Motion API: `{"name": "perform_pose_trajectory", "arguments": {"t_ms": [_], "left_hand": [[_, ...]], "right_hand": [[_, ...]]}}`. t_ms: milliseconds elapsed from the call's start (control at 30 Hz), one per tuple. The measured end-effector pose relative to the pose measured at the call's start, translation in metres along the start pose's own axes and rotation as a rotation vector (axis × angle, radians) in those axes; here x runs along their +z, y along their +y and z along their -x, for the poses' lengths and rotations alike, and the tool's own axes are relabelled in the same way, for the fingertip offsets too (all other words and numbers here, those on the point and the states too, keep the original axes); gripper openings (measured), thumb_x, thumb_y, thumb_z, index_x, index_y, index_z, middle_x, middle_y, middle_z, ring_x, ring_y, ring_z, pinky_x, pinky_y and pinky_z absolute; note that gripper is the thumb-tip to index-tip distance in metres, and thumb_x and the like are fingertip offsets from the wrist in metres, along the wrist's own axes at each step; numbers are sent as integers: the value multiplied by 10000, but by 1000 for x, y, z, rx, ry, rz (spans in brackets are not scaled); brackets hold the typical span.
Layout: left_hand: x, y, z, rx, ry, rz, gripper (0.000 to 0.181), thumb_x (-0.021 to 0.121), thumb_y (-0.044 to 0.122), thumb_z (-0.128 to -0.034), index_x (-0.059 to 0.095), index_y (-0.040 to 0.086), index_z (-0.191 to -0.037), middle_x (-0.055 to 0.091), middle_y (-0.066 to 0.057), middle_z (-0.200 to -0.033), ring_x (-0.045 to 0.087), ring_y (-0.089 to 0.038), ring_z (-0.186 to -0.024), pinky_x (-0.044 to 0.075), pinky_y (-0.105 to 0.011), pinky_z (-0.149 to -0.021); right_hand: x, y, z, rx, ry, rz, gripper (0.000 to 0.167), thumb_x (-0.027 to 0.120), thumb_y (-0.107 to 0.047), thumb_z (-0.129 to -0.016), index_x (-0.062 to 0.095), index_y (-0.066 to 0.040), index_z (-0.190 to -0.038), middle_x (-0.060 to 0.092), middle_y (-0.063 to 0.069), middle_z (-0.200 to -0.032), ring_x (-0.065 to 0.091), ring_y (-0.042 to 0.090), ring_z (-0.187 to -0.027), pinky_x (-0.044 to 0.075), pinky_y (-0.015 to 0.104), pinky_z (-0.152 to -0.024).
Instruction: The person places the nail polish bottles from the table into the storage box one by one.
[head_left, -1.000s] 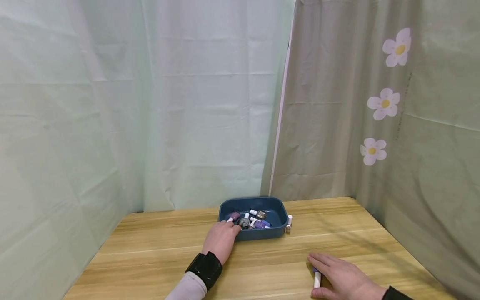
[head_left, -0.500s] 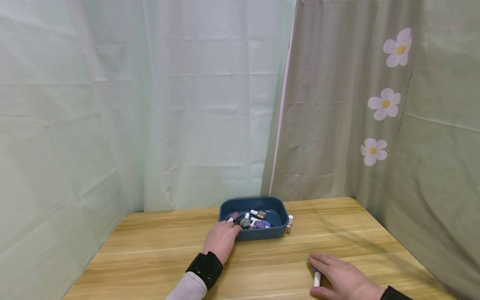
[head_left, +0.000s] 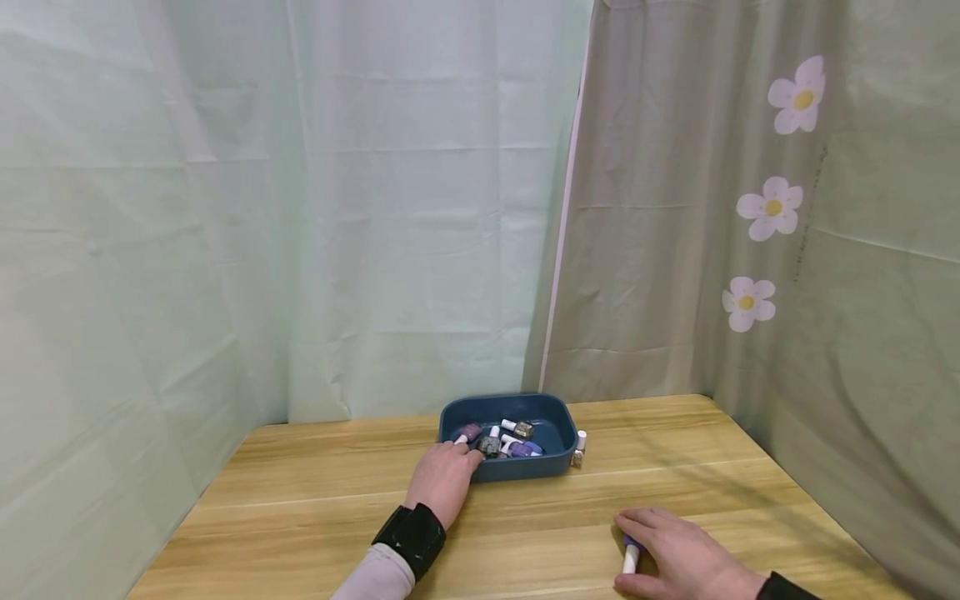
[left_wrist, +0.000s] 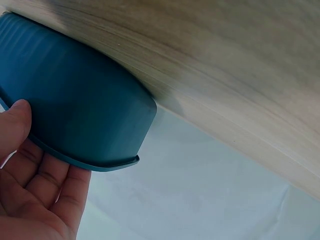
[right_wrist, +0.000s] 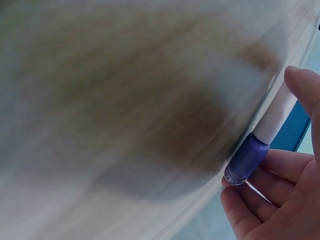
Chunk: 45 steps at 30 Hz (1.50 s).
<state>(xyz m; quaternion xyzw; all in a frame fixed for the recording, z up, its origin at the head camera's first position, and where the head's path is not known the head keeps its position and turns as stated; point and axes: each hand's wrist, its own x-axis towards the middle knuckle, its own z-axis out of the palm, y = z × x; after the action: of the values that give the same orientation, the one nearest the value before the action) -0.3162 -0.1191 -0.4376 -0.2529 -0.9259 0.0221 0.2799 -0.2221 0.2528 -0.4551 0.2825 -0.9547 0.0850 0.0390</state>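
My left hand (head_left: 444,481) grips the near left rim of a blue plastic bin (head_left: 523,471), with the thumb on the outer wall and the fingers over the edge in the left wrist view. Several nail polish bottles lie inside, among them a dark glittery one (head_left: 489,447) and purple ones (head_left: 519,449). My right hand (head_left: 686,557) is low on the table, holding a nail polish bottle (right_wrist: 248,159) of purple with a white cap. In the right wrist view the thumb is at the cap's end and the fingers are by the bottle's base.
A glittery nail polish bottle (head_left: 579,451) with a white cap stands upright against the bin's right side. The wooden table (head_left: 300,517) ends at pale curtains (head_left: 420,250) behind and a flower-printed curtain (head_left: 862,333) at the right.
The right hand has shifted slightly left, and the purple nail polish bottle's cap end has swung a little left with it. My left hand and the bin look unmoved.
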Motion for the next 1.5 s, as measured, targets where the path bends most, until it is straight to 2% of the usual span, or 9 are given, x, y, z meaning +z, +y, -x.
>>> {"name": "perform_pose_trajectory", "arguments": {"t_ms": [100, 333, 500, 767, 1067, 1233, 1500], "left_hand": [[0, 0, 1, 1, 1, -1, 255, 807, -66, -911, 845, 149, -1045, 722, 12, -874, 672, -194, -841, 597, -390, -887], [0, 0, 1, -2, 7, 3, 254, 809, -62, -912, 846, 147, -1051, 725, 12, -876, 679, -194, -849, 599, -398, -894], [0, 0, 1, 0, 13, 7, 246, 807, -56, -912, 846, 148, -1043, 721, 14, -870, 672, -195, -837, 596, -392, -870], [0, 0, 1, -1, 14, 12, 244, 803, -56, -914, 846, 148, -1041, 726, 13, -878, 671, -195, -838, 590, -386, -863], [0, 0, 1, 0, 14, 2, 257, 800, -66, -913, 845, 146, -1052, 731, 7, -887, 682, -197, -852, 595, -391, -874], [0, 0, 1, 2, 13, -9, 254, 798, -63, -914, 845, 150, -1045, 729, 7, -882, 683, -196, -849, 595, -388, -864], [-2, 1, 1, -1, 17, -6, 256, 793, -67, -911, 848, 152, -1033, 733, 9, -878, 679, -194, -839, 592, -382, -855]], "right_hand": [[-2, -2, -3, -1, 15, -3, 851, 694, -761, -959, 697, -63, -1446, 689, 70, -1387, 668, 249, -1223, 600, 472, -987], [-13, -7, -16, 75, 1, -38, 939, 648, -834, -928, 678, -71, -1475, 673, 78, -1438, 667, 263, -1255, 584, 541, -1029], [-22, -12, -23, 56, 25, -46, 920, 677, -808, -930, 684, -54, -1459, 683, 88, -1435, 669, 277, -1273, 580, 552, -1031], [-31, -18, -36, -32, 170, -1, 786, 771, -661, -964, 701, -29, -1427, 708, 73, -1367, 690, 251, -1220, 593, 509, -1010], [-42, -21, -60, -71, 209, 13, 768, 831, -572, -956, 679, -15, -1462, 714, 83, -1355, 699, 256, -1214, 594, 516, -1010], [-48, -26, -74, -97, 226, 18, 770, 828, -574, -958, 685, 4, -1446, 693, 162, -1422, 689, 344, -1275, 576, 557, -1039], [-51, -30, -98, -47, 212, 4, 773, 851, -542, -943, 675, 4, -1462, 686, 184, -1442, 662, 386, -1324, 543, 587, -1087]]}}
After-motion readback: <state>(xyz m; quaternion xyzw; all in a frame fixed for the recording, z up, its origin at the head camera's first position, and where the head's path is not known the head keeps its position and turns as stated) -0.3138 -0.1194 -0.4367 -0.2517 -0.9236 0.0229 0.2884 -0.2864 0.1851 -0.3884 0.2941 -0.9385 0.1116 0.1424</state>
